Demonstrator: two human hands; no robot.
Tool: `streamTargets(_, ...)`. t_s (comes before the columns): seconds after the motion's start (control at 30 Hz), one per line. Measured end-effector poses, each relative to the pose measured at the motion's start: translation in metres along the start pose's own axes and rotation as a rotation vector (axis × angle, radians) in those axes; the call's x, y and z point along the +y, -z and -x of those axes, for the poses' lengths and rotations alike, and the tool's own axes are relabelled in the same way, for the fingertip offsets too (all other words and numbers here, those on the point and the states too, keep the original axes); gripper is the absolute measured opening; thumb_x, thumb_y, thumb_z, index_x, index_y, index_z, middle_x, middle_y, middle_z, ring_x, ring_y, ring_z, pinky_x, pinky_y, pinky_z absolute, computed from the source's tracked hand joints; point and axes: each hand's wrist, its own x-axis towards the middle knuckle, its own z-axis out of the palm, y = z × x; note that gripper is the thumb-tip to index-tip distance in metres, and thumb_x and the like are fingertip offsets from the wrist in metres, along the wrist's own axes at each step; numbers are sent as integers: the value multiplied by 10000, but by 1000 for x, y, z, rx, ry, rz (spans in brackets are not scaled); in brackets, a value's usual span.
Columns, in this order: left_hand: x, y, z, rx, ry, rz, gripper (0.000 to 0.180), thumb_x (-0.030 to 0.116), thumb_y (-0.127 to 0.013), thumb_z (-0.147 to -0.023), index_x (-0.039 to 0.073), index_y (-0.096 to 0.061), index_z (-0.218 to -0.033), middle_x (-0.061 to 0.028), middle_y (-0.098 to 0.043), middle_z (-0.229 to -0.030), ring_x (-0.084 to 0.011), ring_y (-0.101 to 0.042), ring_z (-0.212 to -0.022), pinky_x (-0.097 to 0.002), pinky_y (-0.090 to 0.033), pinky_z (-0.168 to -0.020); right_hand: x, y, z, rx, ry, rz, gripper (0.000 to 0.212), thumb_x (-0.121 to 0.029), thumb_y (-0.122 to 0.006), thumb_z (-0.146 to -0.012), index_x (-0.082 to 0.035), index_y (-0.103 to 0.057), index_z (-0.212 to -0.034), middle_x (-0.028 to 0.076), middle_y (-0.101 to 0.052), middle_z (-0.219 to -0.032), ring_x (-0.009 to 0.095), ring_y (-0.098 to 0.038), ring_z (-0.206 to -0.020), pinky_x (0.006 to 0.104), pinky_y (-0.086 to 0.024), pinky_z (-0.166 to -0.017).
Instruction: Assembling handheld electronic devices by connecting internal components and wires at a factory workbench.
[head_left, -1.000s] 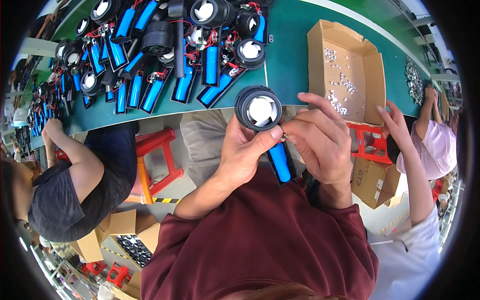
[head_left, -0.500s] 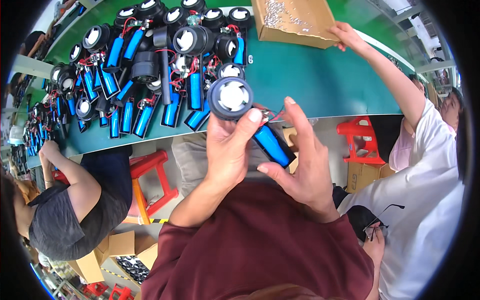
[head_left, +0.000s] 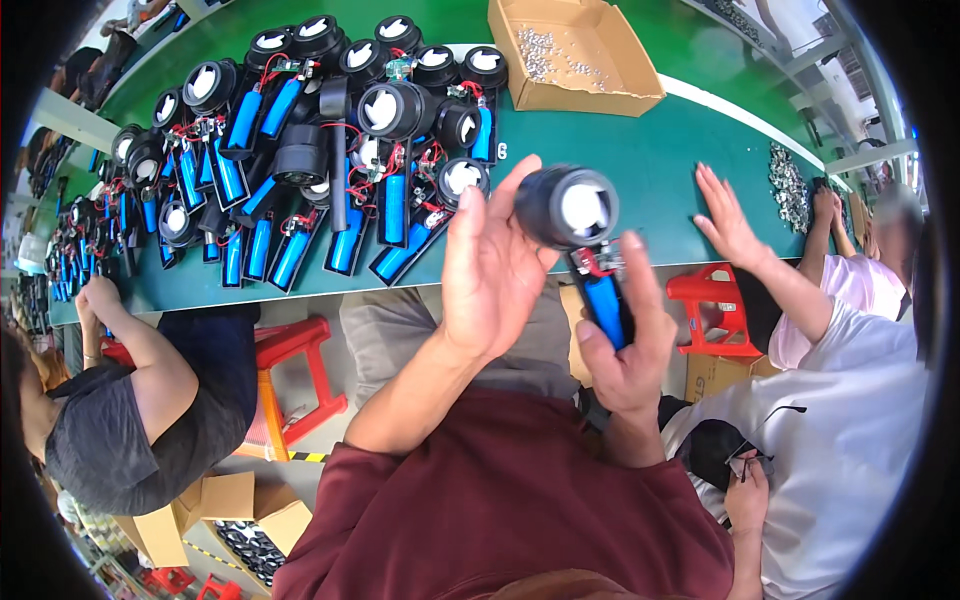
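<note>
The right hand (head_left: 625,340) grips the blue-celled handle of a flashlight (head_left: 580,230), held in the air over the near edge of the green surface (head_left: 640,170). The left hand (head_left: 490,265) is open, palm flat beside the black lamp head, fingertips touching it. Beyond lies a pile (head_left: 330,150) of like flashlights, and farther off a cardboard box (head_left: 570,55) of screws.
</note>
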Motion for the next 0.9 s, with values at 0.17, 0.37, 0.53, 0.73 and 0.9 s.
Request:
streamTargets(0.17, 0, -6, -3, -29, 67, 90, 835, 653, -302, -1014, -27, -371, -1494, -248, -431, -1507, -376, -395, -1422, -487, -263, -1209, 1, -3, 0, 24, -41, -90, 737, -15, -669, -752, 56, -454, -1454, 237, -676, -1192, 328, -716, -878, 365, -551, -778)
streamTargets(0.37, -3, -12, -5, -38, 59, 104, 852, 640, -328, -1013, -54, -338, -1506, -241, -394, -1542, -358, -377, -1438, -472, -259, -1217, 8, 0, -2, -19, 20, -37, 728, -10, -655, -751, 46, -466, -1451, 247, -678, -1171, 325, -716, -863, 356, -546, -772)
streamTargets(0.53, -7, -3, -17, -42, 128, 167, 821, 622, -349, -1015, -46, -369, -1491, -227, -412, -1533, -316, -373, -1444, -436, -250, -1222, 4, 5, -9, 8, -67, -29, 747, 7, -633, -732, 13, -474, -1462, 193, -669, -912, 251, -638, -690, 327, -520, -697)
streamTargets(0.73, -31, 4, -29, 48, -268, -660, 552, 198, -552, -1024, 27, -372, -1518, -187, -464, -1498, -303, -432, -1401, -404, -343, -1153, 26, 8, -12, 94, -115, 3, 753, -12, -595, -739, 2, -455, -1479, 192, -702, -984, 204, -639, -685, 311, -516, -687)
streamTargets(0.9, -40, 20, -51, -321, -601, -1477, 363, 58, -585, -937, 13, -619, -1296, -225, -552, -1395, -380, -541, -1295, -433, -434, -1078, 56, 11, -6, 36, -317, 98, 767, -27, -589, -773, -65, -387, -1512, 200, -617, -782, 311, -609, -596, 382, -502, -607)
